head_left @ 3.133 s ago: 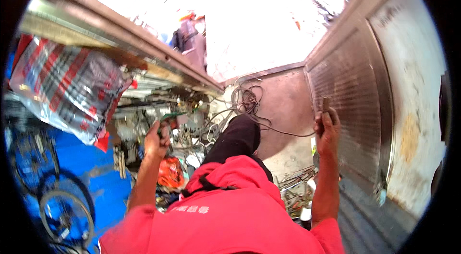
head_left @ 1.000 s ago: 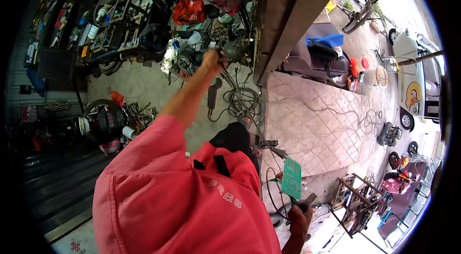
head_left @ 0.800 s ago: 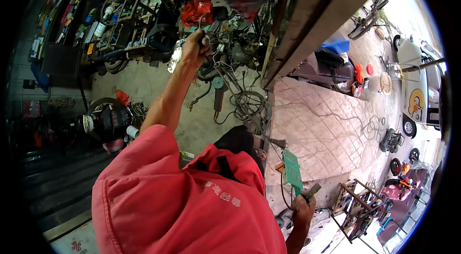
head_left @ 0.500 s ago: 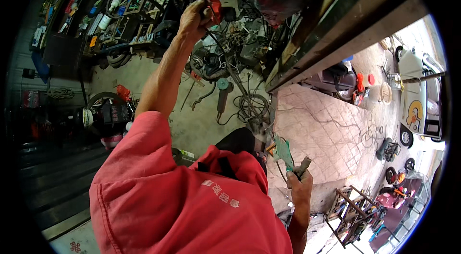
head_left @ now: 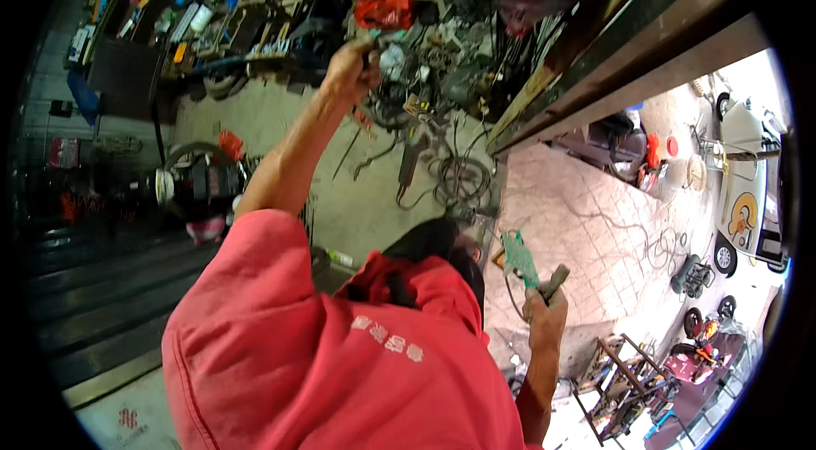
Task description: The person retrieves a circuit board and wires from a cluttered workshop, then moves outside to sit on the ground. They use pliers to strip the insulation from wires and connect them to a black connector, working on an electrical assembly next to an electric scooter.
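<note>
My left hand (head_left: 351, 73) reaches forward above the cluttered floor, its fingers curled closed. Something dark shows at the fingertips, but I cannot make out what it is. Just beyond it lies a crumpled red plastic bag (head_left: 384, 5). At the lower right, my right hand (head_left: 545, 311) is closed around a stubby grey-brown piece (head_left: 557, 280). A flat green plate (head_left: 517, 256) sticks up beside this grip, and a thin dark line curves down from it. Between the hands, an angle grinder (head_left: 411, 163) with a dark body lies on the floor by a coil of cable (head_left: 461, 180).
Shelves (head_left: 242, 25) crowded with tools stand at the far left. A heap of parts and cables lies ahead. A thick beam (head_left: 620, 50) slants across the upper right. On the right are a metal frame (head_left: 629, 365), a compressor-like machine (head_left: 693, 277) and a white vehicle (head_left: 744, 195).
My left hand has drawn back from the red bag, and the long dark strand beneath it no longer shows. My right hand keeps its hold. The whole view has shifted slightly.
</note>
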A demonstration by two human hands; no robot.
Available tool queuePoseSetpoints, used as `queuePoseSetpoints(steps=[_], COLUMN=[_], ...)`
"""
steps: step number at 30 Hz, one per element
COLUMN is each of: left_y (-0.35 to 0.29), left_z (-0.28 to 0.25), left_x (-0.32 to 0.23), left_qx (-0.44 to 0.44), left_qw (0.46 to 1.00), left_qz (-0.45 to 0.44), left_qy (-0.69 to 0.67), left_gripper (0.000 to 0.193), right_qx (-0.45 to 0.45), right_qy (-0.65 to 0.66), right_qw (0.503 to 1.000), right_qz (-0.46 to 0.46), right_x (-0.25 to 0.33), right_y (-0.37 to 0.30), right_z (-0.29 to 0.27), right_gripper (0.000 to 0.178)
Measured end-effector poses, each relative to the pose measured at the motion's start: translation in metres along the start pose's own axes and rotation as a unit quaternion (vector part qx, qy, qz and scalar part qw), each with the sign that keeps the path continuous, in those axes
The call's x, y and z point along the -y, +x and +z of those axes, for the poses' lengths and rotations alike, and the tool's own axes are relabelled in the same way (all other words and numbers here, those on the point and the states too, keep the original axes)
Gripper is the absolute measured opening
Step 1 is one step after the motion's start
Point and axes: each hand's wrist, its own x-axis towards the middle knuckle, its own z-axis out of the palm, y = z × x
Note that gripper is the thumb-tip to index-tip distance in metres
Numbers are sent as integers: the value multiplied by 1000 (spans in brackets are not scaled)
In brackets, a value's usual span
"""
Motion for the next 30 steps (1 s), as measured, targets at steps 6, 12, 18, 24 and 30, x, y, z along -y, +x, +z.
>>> queuePoseSetpoints(steps=[6, 12, 18, 24, 30], left_y=[-19, -60, -88, -71, -35], left_z=[-15, 0, 23, 24, 0], left_x=[15, -7, -8, -46, -79], left_qx=[-58, 61, 14, 25, 67], left_qw=[998, 994, 996, 990, 981], left_qz=[-21, 88, 86, 126, 157], left_qy=[-7, -7, -14, -51, -95], left_gripper=[28, 30, 33, 32, 30], right_qx=[28, 14, 2, -26, -73], right_qy=[-32, 6, 5, -20, 19], right_qw=[999, 1000, 999, 998, 997], right_qz=[-15, -26, -36, -46, -24], right_x=[-8, -16, -30, -37, -50], right_y=[9, 0, 1, -3, -5], right_z=[-3, -27, -40, -39, -29], right_gripper=[16, 13, 15, 17, 15])
